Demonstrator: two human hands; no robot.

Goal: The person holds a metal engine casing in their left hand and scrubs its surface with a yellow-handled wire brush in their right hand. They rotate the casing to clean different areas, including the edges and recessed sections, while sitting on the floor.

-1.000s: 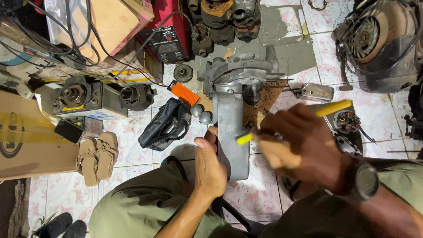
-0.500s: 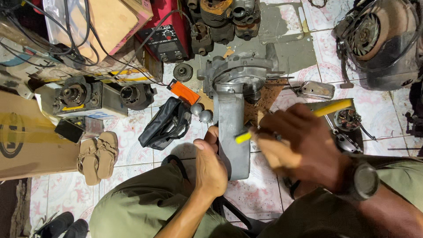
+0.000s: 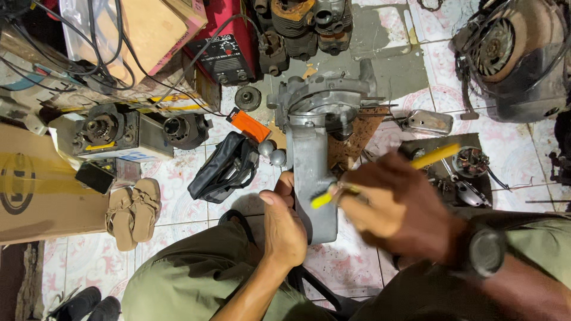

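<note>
Grey engine casing (image 3: 310, 172) is stood on the tiled floor (image 3: 178, 172) between the knees, long arm pointing toward the person, round housing end at the far side. Left hand (image 3: 282, 229) is clamped on the casing's near left edge, thumb up along the side. Right hand (image 3: 398, 208) is closed round a yellow-handled tool (image 3: 434, 156); handle sticks out up-right, yellow tip (image 3: 321, 200) is laid against the casing's right edge. Hand is motion-blurred, so exact contact point can't be told. Dark wristwatch (image 3: 485, 252) is worn on the right wrist.

Just left of the casing: two small grey balls (image 3: 272, 152), a black zip pouch (image 3: 223, 167), an orange flat piece (image 3: 250, 125). Further left: tan sandals (image 3: 131, 211), a black phone (image 3: 95, 177), a cardboard box (image 3: 35, 184), motor parts (image 3: 137, 132). Red welder unit (image 3: 229, 41) is seen at top centre, rusty cylinder parts (image 3: 303, 24) beside it. Right side: small chrome cover (image 3: 426, 122), stator part (image 3: 470, 161) on a dark mat, large fan-cowled engine (image 3: 511, 53) in the top corner.
</note>
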